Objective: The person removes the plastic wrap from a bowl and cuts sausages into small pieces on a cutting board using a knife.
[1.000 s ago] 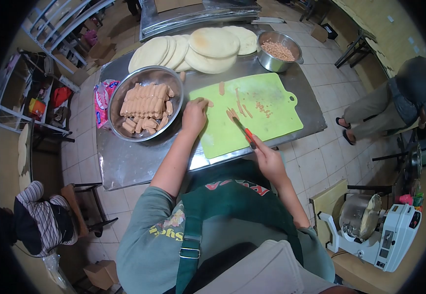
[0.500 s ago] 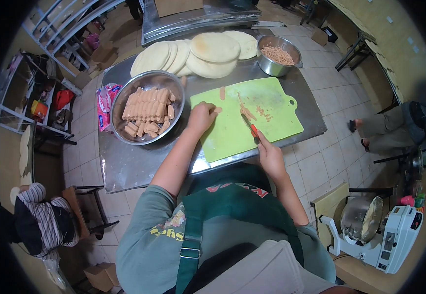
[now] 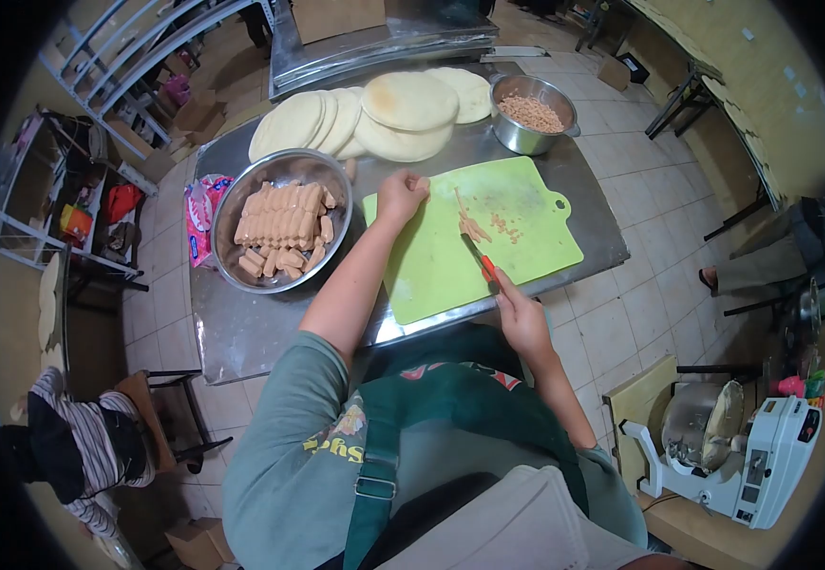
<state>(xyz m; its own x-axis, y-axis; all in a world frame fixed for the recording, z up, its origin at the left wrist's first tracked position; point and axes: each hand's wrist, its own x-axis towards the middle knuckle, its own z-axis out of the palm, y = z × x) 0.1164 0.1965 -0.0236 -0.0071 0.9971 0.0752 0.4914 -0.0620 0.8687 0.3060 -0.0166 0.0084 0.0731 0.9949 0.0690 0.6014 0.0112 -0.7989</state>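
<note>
My right hand grips a knife with a red and black handle. Its blade lies over the green cutting board, against some thin sausage strips. Small diced sausage bits are scattered just right of the strips. At the board's upper left corner, my left hand has its fingers pinched together on a sausage piece, mostly hidden by the fingers. Left of the board stands a steel bowl holding stacked sausages and shorter cut pieces.
Round flatbreads are piled along the back of the metal table. A steel pot of diced sausage stands at the back right. A pink packet lies beside the bowl. Another person is at lower left, near a mixer-free wall table.
My left hand has moved up the board to its upper left corner, over where a loose sausage piece lay. The knife has shifted slightly and stays by the strips.
</note>
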